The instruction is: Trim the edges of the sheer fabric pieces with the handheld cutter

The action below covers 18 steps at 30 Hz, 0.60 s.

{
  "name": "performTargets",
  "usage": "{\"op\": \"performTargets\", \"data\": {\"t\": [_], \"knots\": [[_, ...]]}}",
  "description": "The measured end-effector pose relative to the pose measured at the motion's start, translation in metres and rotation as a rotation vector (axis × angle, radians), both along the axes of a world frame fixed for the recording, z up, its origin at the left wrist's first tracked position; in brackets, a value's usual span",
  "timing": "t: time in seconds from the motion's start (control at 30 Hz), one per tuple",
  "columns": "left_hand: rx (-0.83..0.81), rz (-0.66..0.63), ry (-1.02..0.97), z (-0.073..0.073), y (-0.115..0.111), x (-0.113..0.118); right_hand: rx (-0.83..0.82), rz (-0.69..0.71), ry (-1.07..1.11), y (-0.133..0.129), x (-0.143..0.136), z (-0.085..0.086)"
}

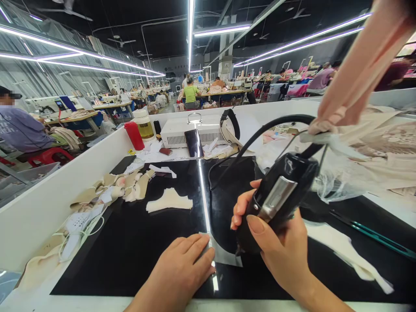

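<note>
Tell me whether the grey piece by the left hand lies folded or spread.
Spread where visible: the grey piece lies flat on the black surface, showing no fold. Beneath the left hand, cannot tell.

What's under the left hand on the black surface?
A flat grey piece reaches out from under the left hand, lying on the shiny black surface. The part beneath the hand is covered, so its full outline can't be seen.
</note>
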<state>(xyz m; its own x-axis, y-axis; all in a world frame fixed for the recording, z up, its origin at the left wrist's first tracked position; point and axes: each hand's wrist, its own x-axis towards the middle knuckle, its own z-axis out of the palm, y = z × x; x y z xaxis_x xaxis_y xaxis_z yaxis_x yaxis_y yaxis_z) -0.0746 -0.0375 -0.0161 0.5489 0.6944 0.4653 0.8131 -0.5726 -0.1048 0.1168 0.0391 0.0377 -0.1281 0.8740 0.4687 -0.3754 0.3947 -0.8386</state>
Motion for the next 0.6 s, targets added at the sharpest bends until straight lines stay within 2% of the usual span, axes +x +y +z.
{"op": "performTargets", "data": {"t": [0.27,0.43,0.6], "knots": [[0.055,-0.014,0.03,0.003,0.002,-0.001,0.063,-0.076,-0.028,-0.001,-0.004,0.005],[0.008,-0.071,-0.048,0.004,0.003,0.016,0.063,-0.099,-0.037,-0.001,-0.004,0.006],[-0.08,-0.098,-0.077,-0.003,0.008,0.03,0.042,-0.111,-0.057,-0.001,-0.002,0.007]]}}
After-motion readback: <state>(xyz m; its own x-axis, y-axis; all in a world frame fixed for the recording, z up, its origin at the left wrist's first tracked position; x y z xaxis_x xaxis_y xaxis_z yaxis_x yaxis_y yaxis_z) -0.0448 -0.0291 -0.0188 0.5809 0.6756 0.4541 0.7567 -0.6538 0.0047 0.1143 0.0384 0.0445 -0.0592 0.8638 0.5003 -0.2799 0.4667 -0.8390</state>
